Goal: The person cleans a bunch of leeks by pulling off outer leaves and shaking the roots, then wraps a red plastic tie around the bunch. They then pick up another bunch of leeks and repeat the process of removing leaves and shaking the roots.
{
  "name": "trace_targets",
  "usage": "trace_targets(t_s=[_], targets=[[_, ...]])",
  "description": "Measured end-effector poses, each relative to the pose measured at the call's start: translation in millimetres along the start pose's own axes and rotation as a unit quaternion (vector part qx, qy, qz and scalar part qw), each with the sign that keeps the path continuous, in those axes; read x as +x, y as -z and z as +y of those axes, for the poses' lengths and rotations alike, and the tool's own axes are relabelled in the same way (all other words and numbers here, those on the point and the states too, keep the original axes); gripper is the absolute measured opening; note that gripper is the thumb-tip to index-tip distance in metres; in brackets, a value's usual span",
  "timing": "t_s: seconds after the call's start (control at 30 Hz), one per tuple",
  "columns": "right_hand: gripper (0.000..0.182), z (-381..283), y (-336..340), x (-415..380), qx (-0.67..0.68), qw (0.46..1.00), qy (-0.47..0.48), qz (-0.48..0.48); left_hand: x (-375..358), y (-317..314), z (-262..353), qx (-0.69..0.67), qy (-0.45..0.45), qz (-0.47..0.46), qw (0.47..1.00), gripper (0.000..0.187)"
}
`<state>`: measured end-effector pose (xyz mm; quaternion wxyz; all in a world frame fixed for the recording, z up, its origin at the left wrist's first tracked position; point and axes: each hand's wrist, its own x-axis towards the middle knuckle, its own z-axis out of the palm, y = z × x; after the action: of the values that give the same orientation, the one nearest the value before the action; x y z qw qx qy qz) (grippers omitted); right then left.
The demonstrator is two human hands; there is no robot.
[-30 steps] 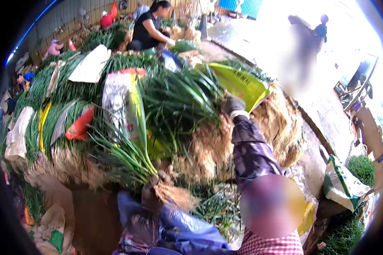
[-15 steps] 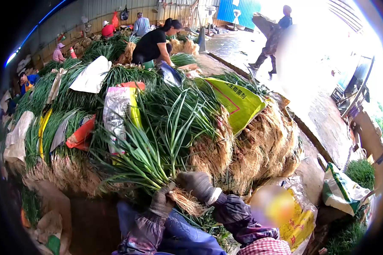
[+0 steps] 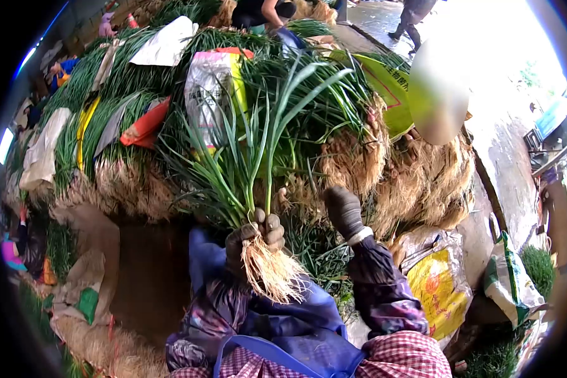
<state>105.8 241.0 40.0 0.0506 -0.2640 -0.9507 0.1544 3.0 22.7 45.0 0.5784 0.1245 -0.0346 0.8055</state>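
My left hand (image 3: 253, 238), in a dark knitted glove, grips a bunch of spring onions (image 3: 249, 167) just above the roots. The green leaves point up and away from me, and the pale roots (image 3: 269, 269) hang toward my lap. My right hand (image 3: 344, 214), also gloved, is held apart to the right, in front of a big heap of spring onions with tan roots (image 3: 416, 183). Its back faces me and the fingers look curled. Whatever may be inside them is hidden.
Long rows of spring onions (image 3: 126, 176) stretch along the left, partly covered by sacks (image 3: 211, 94). A yellow printed sack (image 3: 435, 290) and a white-green sack (image 3: 513, 280) lie at the right. A blue apron (image 3: 296, 315) covers my lap. Other people work farther back.
My view has tilted downward. The left hand has turned the bunch more upright, its roots toward me. My right hand has come off the bunch and moved right, toward the heap.
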Motion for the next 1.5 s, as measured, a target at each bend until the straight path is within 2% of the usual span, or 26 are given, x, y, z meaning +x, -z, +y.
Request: trace_targets(t_s=[0.07,0.1,0.2,0.27,0.4,0.47,0.53,0.63,0.73,0.8,0.87,0.93,0.97,1.0,1.03,1.07,1.13,1.2,1.23,1.27,1.3,1.33,1.37,1.4,1.43,1.5], targets=[[0.017,2,-17,-7,-0.115,0.946,0.093,-0.288,1,4,4,0.0,0.024,-0.026,0.999,0.028],[0.019,9,-18,-20,0.022,0.944,0.247,-0.219,-3,6,3,-0.013,0.023,-0.005,1.0,0.029],[0.017,-22,10,3,0.352,0.926,0.134,-0.007,-1,6,-7,-0.032,0.001,0.063,0.998,0.042],[0.015,-9,28,40,0.169,0.953,0.086,0.237,-1,18,-4,-0.021,0.009,0.034,0.999,0.052],[0.02,69,78,128,-0.024,0.912,-0.102,0.396,4,1,2,0.07,-0.044,-0.007,0.997,0.047],[0.029,109,92,163,-0.092,0.926,-0.148,0.335,16,-1,1,0.08,-0.054,-0.033,0.995,0.035],[0.041,117,112,186,-0.076,0.961,-0.239,0.113,23,-11,-1,0.098,-0.056,0.043,0.993,0.029],[0.04,146,115,199,0.151,0.97,-0.141,0.126,33,-4,2,0.088,-0.014,0.073,0.993,0.023],[0.02,56,120,125,0.035,0.94,-0.017,0.339,49,-29,-2,0.135,-0.014,0.148,0.98,0.022],[0.02,3,98,69,-0.021,0.944,0.076,0.32,57,-11,5,0.178,0.0,0.206,0.962,0.023],[0.011,-29,71,25,-0.084,0.973,0.129,0.173,69,10,7,0.154,0.005,0.199,0.968,0.021],[0.014,-37,56,3,0.104,0.951,0.258,0.135,77,53,10,0.268,0.018,0.154,0.951,0.019],[0.024,-19,45,7,0.272,0.924,0.257,0.079,72,51,9,0.222,0.021,0.19,0.956,0.019],[0.034,-11,42,12,0.467,0.87,0.153,0.028,69,46,8,0.174,0.024,0.223,0.959,0.019],[0.044,-3,39,17,0.652,0.757,0.043,0.022,65,41,6,0.126,0.029,0.255,0.958,0.02],[0.052,-12,47,25,0.557,0.826,0.046,0.069,61,34,3,0.121,0.018,0.214,0.969,0.021],[0.083,-20,32,35,0.617,0.775,0.029,-0.134,59,17,-3,0.112,0.001,0.127,0.985,0.023],[0.087,-30,4,36,0.618,0.762,0.05,-0.185,53,1,-1,0.125,-0.002,0.101,0.987,0.023],[0.078,-33,-7,36,0.629,0.741,0.067,-0.224,52,-2,0,0.111,-0.004,0.098,0.989,0.022],[0.059,-35,-18,34,0.647,0.738,0.072,-0.18,50,-3,3,0.097,-0.009,0.096,0.991,0.022],[0.047,-36,-28,39,0.714,0.685,0.08,-0.118,45,3,11,0.127,0.031,0.091,0.987,0.022],[0.033,-23,-28,37,0.564,0.818,0.112,-0.012,39,10,11,0.108,0.04,0.144,0.983,0.021],[0.02,-21,-11,34,0.38,0.914,0.101,0.099,36,15,14,0.08,0.046,0.114,0.989,0.021],[0.015,-3,-3,34,0.208,0.971,0.033,0.116,34,19,17,0.051,0.054,0.081,0.994,0.021],[0.016,21,-34,38,0.535,0.844,0.003,0.023,31,28,18,0.043,0.059,0.08,0.994,0.022],[0.02,8,1,19,0.49,0.856,0.025,-0.16,31,22,15,0.045,0.06,0.077,0.994,0.023]])
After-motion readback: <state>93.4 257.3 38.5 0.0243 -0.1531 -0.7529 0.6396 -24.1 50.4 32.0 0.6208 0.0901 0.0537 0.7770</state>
